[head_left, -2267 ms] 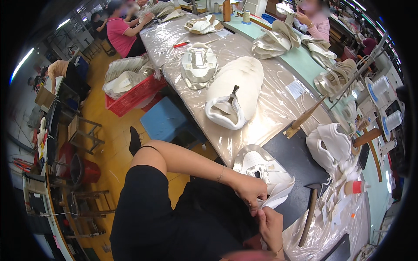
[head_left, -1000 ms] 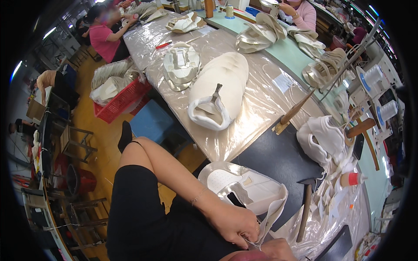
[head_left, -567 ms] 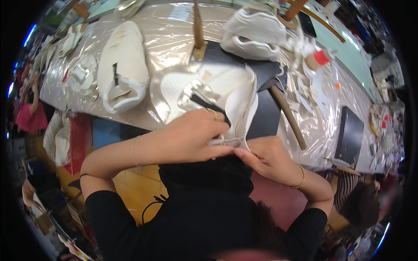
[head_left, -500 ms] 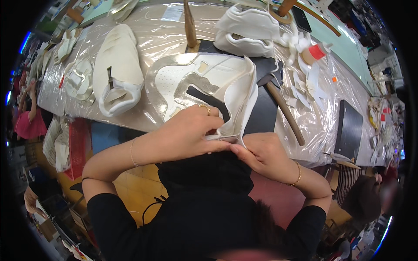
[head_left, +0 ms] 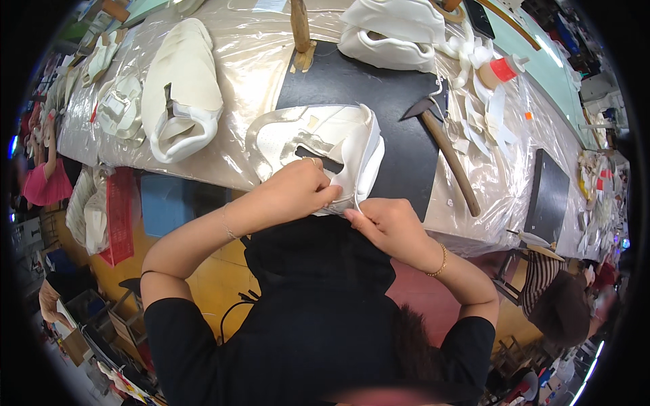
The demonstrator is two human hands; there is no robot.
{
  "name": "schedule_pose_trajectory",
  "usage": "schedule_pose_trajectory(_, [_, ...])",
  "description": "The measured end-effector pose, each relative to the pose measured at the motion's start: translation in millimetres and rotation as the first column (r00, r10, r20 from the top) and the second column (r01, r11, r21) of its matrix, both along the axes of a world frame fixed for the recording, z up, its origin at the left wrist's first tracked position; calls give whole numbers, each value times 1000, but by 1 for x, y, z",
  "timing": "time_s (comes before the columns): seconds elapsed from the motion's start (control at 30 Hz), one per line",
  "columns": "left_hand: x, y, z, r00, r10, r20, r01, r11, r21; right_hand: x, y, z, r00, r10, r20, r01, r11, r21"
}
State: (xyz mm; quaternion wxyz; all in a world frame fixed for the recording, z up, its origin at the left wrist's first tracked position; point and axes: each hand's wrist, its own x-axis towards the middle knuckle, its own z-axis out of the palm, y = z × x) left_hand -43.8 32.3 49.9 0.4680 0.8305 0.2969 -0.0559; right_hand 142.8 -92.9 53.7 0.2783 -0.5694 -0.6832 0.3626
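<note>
A white and beige shoe upper [head_left: 277, 139] lies at the table's near edge, partly over a black board [head_left: 399, 155]. Its open collar end faces me. My left hand [head_left: 301, 188] pinches the near left edge of the upper, fingers curled. My right hand [head_left: 391, 229] grips the near right edge between thumb and forefinger. Both hands almost meet at the heel end, where the fingers hide part of the seam. Right of the upper, a hammer [head_left: 450, 159] with a wooden handle lies across the board's edge, touched by neither hand.
Stacked white shoe uppers [head_left: 389, 37] sit at the far side, with another pale stack [head_left: 181, 88] on the left. A wooden post [head_left: 300, 30] stands at the board's far edge. A red-banded bottle [head_left: 500, 70], white scraps [head_left: 482, 125] and a dark block [head_left: 547, 189] lie right.
The upper has been drawn closer to me and lies flatter, uncovering more of the black board. Both hands moved with it, still gripping its heel end. My view has shifted slightly.
</note>
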Motion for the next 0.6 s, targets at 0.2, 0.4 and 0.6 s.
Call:
schedule_pose_trajectory(0.2, [-5,-18,-7,969,194,155,-236,913,331,1,-6,-3,992,7,123,-12,999,42])
schedule_pose_trajectory(0.4, [-6,-11,1,900,-158,405,-42,896,442,-4,2,9,998,-33,52,33,999,-1])
schedule_pose_trajectory(0.6, [-13,-5,1,838,-395,377,149,830,538,-9,3,13,997,-71,19,73,993,-94])
